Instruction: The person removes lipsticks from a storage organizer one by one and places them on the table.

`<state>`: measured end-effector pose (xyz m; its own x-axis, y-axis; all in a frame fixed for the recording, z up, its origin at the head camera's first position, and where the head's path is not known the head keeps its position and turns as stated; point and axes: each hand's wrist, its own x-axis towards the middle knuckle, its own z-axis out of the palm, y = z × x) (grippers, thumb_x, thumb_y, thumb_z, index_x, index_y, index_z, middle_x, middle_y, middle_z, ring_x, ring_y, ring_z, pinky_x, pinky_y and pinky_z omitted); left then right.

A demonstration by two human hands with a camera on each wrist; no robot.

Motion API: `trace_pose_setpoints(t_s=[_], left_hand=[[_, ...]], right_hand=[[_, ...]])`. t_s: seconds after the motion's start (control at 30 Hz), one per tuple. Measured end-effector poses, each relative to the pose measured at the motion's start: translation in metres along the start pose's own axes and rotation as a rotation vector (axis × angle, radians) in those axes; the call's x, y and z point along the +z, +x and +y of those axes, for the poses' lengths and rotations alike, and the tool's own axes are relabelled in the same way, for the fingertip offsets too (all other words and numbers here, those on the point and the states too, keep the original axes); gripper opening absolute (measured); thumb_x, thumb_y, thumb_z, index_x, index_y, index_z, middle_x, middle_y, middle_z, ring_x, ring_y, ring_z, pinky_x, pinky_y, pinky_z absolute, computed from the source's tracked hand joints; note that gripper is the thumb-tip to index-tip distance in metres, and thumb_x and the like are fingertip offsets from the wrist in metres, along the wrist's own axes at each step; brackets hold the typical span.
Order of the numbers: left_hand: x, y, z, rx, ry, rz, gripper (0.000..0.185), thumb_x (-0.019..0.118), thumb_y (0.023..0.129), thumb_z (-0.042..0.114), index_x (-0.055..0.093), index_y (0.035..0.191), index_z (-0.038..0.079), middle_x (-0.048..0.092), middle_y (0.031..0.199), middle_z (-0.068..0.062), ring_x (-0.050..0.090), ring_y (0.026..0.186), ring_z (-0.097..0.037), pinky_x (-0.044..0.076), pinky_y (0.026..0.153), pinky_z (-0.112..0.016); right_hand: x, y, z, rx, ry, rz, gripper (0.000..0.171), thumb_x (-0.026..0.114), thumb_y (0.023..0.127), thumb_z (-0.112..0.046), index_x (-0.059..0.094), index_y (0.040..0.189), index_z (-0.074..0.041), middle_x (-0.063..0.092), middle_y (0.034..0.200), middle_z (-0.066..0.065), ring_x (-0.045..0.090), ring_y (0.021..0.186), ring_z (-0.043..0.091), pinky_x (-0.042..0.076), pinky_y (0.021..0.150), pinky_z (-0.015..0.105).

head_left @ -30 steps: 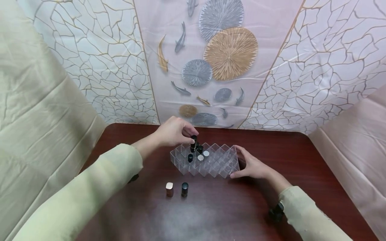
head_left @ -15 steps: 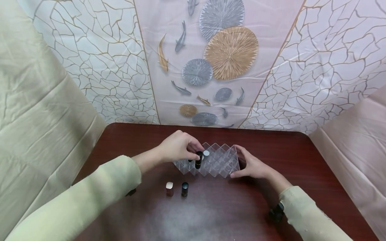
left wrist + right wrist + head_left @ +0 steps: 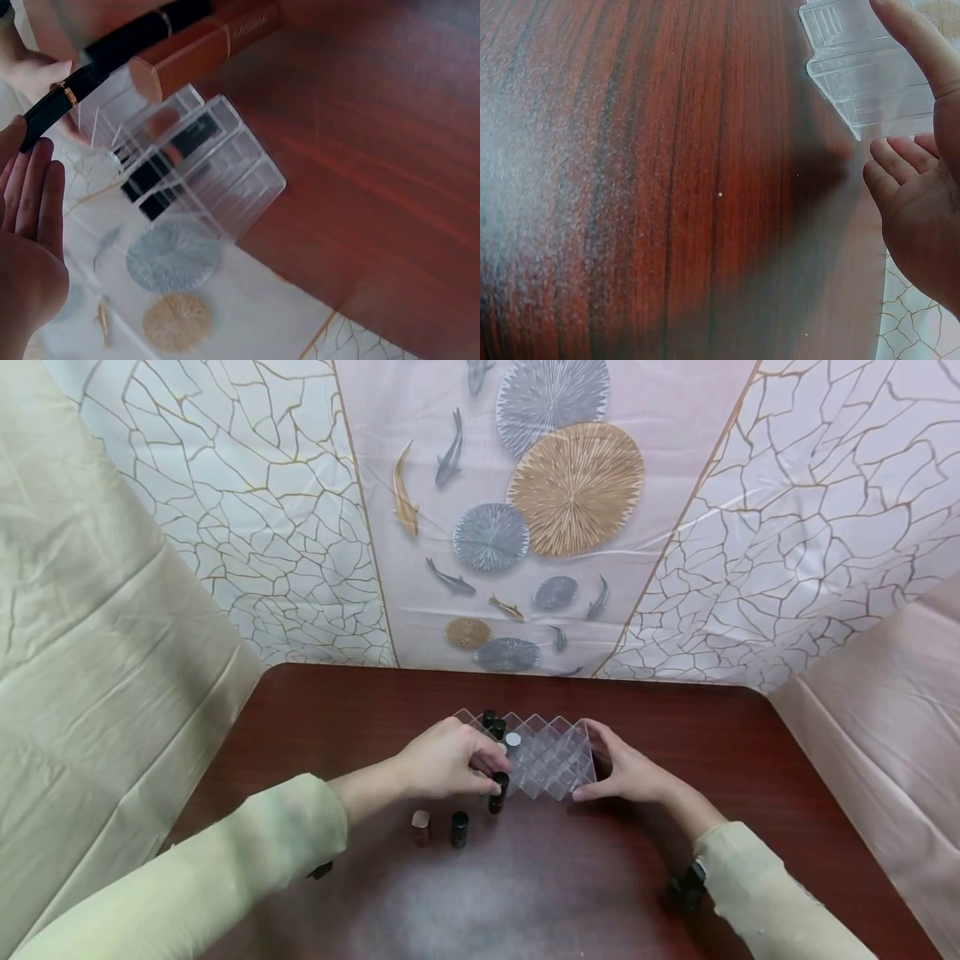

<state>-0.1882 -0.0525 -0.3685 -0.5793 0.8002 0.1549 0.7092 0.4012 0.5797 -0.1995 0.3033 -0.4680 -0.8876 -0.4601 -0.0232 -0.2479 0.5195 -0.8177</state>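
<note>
Left hand (image 3: 442,766), pinching a black lipstick tube (image 3: 497,793), should set it upright at 3 o'clock of the two standing tubes (image 3: 459,829), while the right hand (image 3: 626,770) (fingers relaxed, flat against the clear organizer (image 3: 551,760)) steadies it.

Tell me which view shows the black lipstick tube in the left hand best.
The head view: the left hand pinches the black lipstick tube upright just in front of the clear organizer. The left wrist view shows it blurred at the frame's upper left. The right wrist view misses it.
</note>
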Motion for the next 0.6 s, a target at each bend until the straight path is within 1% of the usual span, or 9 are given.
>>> trace_pose_setpoints(t_s=[0.17, 0.4, 0.6], left_hand=[[0.013, -0.006, -0.002, -0.025, -0.022, -0.021, 0.024, 0.088, 0.087, 0.014, 0.085, 0.111, 0.015, 0.083, 0.102, 0.006, 0.075, 0.092, 0.003, 0.055, 0.083, -0.014], [0.026, -0.01, -0.004, 0.0, 0.017, -0.028, 0.025, 0.091, 0.085, 0.016, 0.085, 0.109, 0.016, 0.082, 0.099, 0.008, 0.073, 0.09, 0.005, 0.054, 0.081, -0.014], [0.036, -0.012, -0.005, 0.037, 0.063, -0.063, 0.023, 0.091, 0.086, 0.016, 0.084, 0.109, 0.016, 0.082, 0.098, 0.008, 0.073, 0.089, 0.005, 0.053, 0.08, -0.014]], right_hand=[[0.001, 0.001, 0.001, 0.002, -0.005, 0.004, 0.12, 0.097, 0.079, -0.014, 0.014, 0.164, 0.007, 0.031, 0.165, 0.033, 0.039, 0.15, 0.051, 0.032, 0.119, 0.063], [0.0, 0.001, 0.002, 0.013, 0.012, 0.007, 0.12, 0.096, 0.08, -0.014, 0.014, 0.165, 0.005, 0.029, 0.166, 0.032, 0.037, 0.152, 0.051, 0.032, 0.12, 0.063], [0.001, 0.001, 0.001, 0.01, 0.03, 0.003, 0.119, 0.096, 0.08, -0.013, 0.013, 0.164, 0.006, 0.029, 0.166, 0.034, 0.036, 0.152, 0.052, 0.032, 0.12, 0.065]])
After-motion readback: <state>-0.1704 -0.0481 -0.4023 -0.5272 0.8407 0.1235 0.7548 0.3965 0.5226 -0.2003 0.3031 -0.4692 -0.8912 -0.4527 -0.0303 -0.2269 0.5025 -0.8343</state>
